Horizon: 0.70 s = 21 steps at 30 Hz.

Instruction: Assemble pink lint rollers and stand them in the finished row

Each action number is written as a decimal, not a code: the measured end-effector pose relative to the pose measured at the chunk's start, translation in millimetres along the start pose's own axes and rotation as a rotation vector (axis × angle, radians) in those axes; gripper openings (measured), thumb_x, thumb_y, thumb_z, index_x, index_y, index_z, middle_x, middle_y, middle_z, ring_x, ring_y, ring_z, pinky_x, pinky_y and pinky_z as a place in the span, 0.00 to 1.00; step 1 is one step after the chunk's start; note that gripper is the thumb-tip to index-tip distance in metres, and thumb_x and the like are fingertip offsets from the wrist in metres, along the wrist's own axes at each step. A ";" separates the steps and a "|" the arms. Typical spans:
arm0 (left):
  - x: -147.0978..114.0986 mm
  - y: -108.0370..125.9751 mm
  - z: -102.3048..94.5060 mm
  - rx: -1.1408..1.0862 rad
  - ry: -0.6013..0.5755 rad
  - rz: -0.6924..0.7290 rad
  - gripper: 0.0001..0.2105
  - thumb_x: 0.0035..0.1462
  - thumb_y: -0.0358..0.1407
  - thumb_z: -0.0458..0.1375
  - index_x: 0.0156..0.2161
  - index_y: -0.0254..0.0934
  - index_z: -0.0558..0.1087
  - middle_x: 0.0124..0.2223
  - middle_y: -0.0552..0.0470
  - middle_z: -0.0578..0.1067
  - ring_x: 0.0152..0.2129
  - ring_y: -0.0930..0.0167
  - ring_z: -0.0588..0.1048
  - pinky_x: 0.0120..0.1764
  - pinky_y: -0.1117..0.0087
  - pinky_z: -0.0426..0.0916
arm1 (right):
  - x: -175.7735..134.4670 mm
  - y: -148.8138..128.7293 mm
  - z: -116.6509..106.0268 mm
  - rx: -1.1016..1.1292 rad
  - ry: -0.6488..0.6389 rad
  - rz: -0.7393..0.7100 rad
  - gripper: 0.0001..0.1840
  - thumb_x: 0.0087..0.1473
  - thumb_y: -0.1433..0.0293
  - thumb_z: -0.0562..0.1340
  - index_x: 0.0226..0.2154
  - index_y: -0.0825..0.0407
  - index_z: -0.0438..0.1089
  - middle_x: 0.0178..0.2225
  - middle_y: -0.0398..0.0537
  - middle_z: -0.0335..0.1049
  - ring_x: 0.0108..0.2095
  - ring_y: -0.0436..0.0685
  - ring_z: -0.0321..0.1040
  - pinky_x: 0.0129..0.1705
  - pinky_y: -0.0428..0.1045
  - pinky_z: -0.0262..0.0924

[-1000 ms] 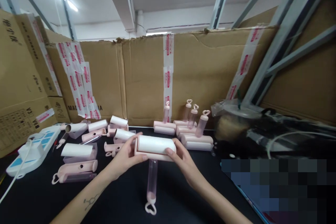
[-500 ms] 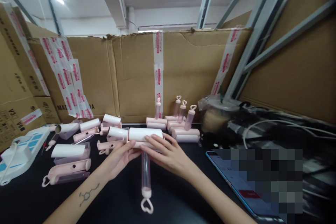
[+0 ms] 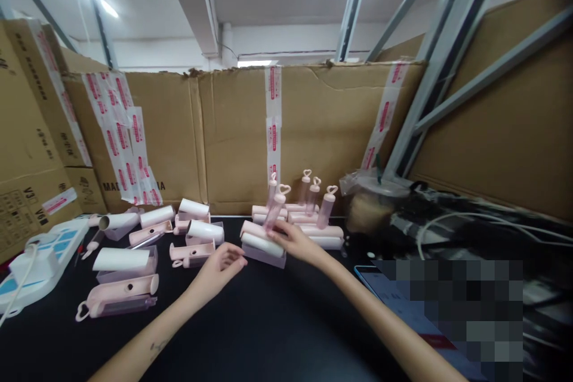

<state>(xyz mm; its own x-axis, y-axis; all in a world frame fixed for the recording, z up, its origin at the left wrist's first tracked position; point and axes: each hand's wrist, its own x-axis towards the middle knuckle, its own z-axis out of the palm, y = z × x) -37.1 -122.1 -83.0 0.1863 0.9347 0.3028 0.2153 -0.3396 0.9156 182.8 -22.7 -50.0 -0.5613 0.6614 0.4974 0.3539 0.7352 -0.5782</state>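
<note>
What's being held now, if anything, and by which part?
The right hand holds a pink-and-white roller, apparently by the base of its handle; the left hand holds nothing.

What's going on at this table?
A person's right hand grips a pink roller near the base of its clear handle, which points up at a tilt. The left hand is close by, fingers curled, holding nothing. Four similar rollers stand behind and to the right, handles up. On the left lie white rolls and pink holders.
</note>
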 end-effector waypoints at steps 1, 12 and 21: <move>0.0 -1.1 -1.0 0.085 0.053 0.050 0.12 0.52 0.40 0.56 0.39 0.36 0.64 0.39 0.47 0.72 0.38 0.67 0.71 0.44 0.62 0.64 | -2.4 -1.5 -1.8 0.011 -0.049 0.002 0.20 0.54 0.56 0.54 0.38 0.55 0.68 0.38 0.51 0.70 0.40 0.61 0.66 0.44 0.54 0.59; -10.3 -15.9 15.8 0.240 -0.057 -0.023 0.41 0.39 0.38 0.65 0.54 0.35 0.46 0.49 0.40 0.66 0.45 0.61 0.69 0.49 0.58 0.61 | -31.7 -36.4 -1.7 0.127 -0.367 -0.017 0.18 0.58 0.60 0.51 0.43 0.55 0.64 0.40 0.50 0.67 0.41 0.57 0.65 0.42 0.50 0.61; -7.1 -15.3 13.6 0.304 -0.094 -0.010 0.29 0.38 0.40 0.65 0.46 0.36 0.59 0.44 0.48 0.70 0.41 0.64 0.68 0.45 0.64 0.62 | -39.9 -60.4 -10.8 -0.213 -0.299 -0.083 0.10 0.57 0.65 0.53 0.36 0.53 0.66 0.34 0.48 0.67 0.34 0.55 0.64 0.37 0.47 0.59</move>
<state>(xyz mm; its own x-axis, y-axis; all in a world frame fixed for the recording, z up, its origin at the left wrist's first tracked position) -28.6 -125.1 -102.7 0.2677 0.9289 0.2558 0.4913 -0.3600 0.7931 191.9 -91.8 -28.0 -0.7773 0.5490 0.3075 0.4282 0.8196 -0.3807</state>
